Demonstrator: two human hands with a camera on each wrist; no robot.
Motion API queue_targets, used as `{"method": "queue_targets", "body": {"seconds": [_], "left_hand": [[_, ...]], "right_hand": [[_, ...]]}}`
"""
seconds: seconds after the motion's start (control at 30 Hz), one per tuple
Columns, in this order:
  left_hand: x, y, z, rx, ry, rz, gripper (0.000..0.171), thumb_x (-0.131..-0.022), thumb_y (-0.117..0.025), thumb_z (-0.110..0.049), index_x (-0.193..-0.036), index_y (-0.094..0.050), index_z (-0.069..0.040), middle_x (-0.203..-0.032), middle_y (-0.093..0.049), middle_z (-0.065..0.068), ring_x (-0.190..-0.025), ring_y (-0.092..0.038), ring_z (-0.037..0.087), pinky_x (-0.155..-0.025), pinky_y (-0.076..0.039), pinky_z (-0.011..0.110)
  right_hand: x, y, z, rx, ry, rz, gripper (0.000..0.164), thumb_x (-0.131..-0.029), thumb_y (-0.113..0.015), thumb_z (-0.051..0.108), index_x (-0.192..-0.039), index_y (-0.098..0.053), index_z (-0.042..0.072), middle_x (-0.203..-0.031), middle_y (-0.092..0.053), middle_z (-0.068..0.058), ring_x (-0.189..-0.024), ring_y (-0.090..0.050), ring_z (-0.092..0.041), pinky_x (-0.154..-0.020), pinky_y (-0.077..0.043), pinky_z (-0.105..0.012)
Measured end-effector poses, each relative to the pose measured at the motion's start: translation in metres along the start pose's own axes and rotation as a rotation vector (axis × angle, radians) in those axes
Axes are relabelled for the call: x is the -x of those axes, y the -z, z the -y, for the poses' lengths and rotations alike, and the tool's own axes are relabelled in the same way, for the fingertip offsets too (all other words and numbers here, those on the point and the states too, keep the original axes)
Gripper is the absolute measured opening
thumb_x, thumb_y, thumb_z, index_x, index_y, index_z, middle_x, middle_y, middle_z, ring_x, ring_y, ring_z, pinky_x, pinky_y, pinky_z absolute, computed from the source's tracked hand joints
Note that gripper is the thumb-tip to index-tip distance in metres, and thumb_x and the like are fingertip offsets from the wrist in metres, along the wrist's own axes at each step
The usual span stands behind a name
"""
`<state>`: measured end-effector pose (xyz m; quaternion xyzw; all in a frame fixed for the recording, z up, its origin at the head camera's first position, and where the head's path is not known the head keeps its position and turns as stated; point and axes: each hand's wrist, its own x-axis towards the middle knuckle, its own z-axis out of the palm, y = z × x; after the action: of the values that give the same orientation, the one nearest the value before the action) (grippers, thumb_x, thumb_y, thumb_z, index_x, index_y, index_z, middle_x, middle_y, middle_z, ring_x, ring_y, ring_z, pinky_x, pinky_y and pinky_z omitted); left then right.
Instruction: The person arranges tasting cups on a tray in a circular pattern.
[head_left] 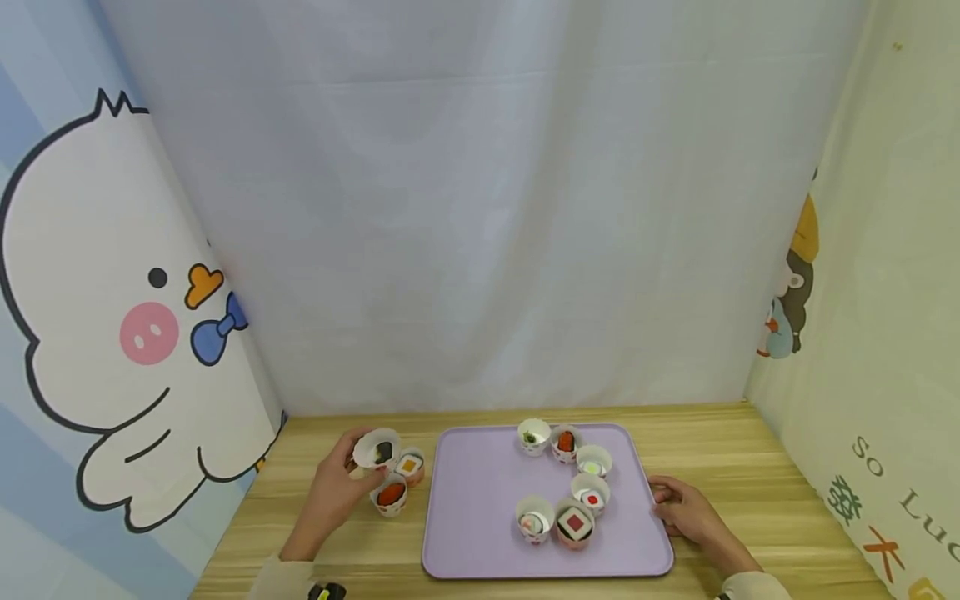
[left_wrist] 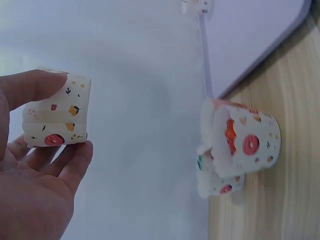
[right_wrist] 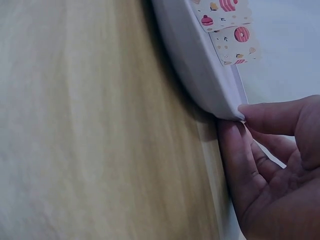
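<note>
Looks about two-thirds done tbh, six cups [head_left: 574,525] on the tray [head_left: 480,492], left hand [head_left: 335,493] gripping another cup [left_wrist: 62,112] left of it, two leftover cups [head_left: 390,504] on the table [head_left: 690,442], right hand [head_left: 690,510] pinching the tray's edge.

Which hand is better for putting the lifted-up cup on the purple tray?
Probably the left grip: it already holds the cup, up off the table just left of the tray. The right grip is farther from the cup and busy pinching the tray's right edge.
</note>
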<state>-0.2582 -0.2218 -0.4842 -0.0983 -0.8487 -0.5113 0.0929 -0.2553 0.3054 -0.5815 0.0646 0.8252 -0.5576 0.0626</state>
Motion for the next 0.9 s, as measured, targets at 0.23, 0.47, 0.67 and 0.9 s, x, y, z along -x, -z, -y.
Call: {"method": "queue_targets", "body": {"seconds": [0.23, 0.47, 0.67, 0.9], "left_hand": [[0.0, -0.019, -0.017, 0.071, 0.01, 0.057, 0.059, -0.081, -0.077, -0.006, -0.134, -0.053, -0.015, -0.126, -0.063, 0.013, -0.115, -0.062, 0.031, -0.091, -0.053, 0.041], [-0.001, -0.041, -0.027, 0.102, -0.014, 0.134, 0.058, -0.081, -0.077, -0.006, -0.133, -0.054, -0.015, -0.126, -0.062, 0.015, -0.111, -0.062, 0.031, -0.078, -0.054, 0.031], [-0.001, -0.06, -0.028, 0.144, -0.02, 0.192, 0.06, -0.081, -0.077, -0.007, -0.135, -0.052, -0.012, -0.131, -0.06, 0.017, -0.119, -0.06, 0.035, -0.087, -0.056, 0.037], [0.001, -0.082, -0.026, 0.067, -0.063, 0.176, 0.061, -0.077, -0.08, -0.009, -0.132, -0.054, -0.009, -0.123, -0.065, 0.011, -0.114, -0.061, 0.028, -0.094, -0.052, 0.034]], "right_hand": [[0.0, 0.001, -0.001, 0.011, 0.001, 0.002, 0.055, -0.083, -0.061, -0.004, -0.135, -0.046, -0.011, -0.094, -0.057, -0.003, -0.076, -0.057, -0.011, -0.058, -0.053, -0.031], [0.001, 0.001, 0.001, 0.008, 0.002, -0.001, 0.054, -0.083, -0.061, -0.005, -0.134, -0.047, -0.011, -0.096, -0.057, -0.007, -0.076, -0.057, -0.012, -0.058, -0.053, -0.032], [0.0, 0.001, -0.001, 0.015, 0.002, -0.006, 0.053, -0.082, -0.061, -0.006, -0.134, -0.048, -0.01, -0.094, -0.057, -0.006, -0.076, -0.057, -0.011, -0.059, -0.054, -0.031], [-0.002, 0.001, -0.002, 0.017, -0.007, -0.012, 0.055, -0.083, -0.062, -0.005, -0.135, -0.048, -0.009, -0.097, -0.058, -0.009, -0.079, -0.058, -0.014, -0.06, -0.055, -0.032]]}}
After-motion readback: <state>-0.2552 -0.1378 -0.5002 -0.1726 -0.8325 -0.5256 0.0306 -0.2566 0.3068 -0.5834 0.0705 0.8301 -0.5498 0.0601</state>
